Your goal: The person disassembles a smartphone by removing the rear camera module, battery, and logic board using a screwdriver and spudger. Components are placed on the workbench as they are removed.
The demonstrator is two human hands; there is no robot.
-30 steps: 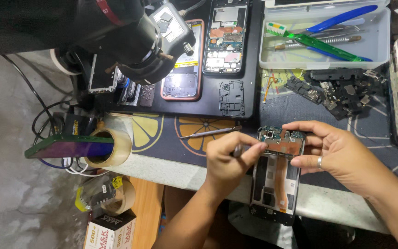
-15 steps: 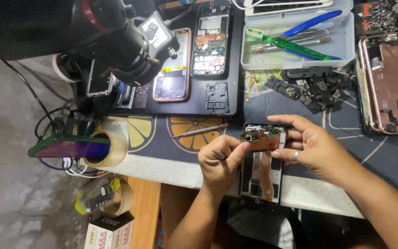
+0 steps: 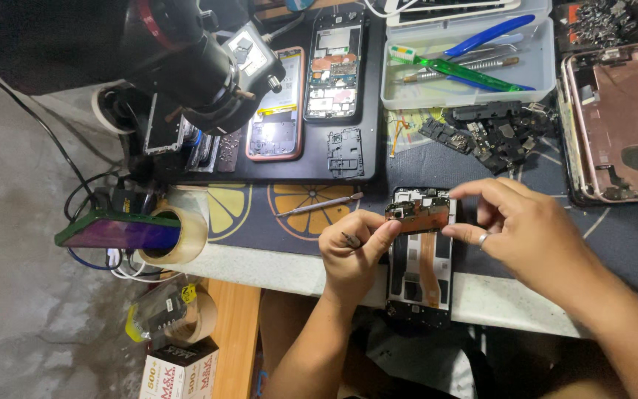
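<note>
An opened black smartphone with its back cover off lies at the near edge of the desk, just below the thin metal pry tool. Both hands pinch the small green-and-copper circuit board over the phone's top end: the left hand on its left end, seemingly also holding a slim tool, the right hand on its right end.

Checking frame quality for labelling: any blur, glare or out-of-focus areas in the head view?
Head view: even, soft light, faint shadows; the left hand, right hand and opened phone are sharp; the microscope, close to the lens, looks soft and dark; mild glare on the clear plastic tray.
</note>
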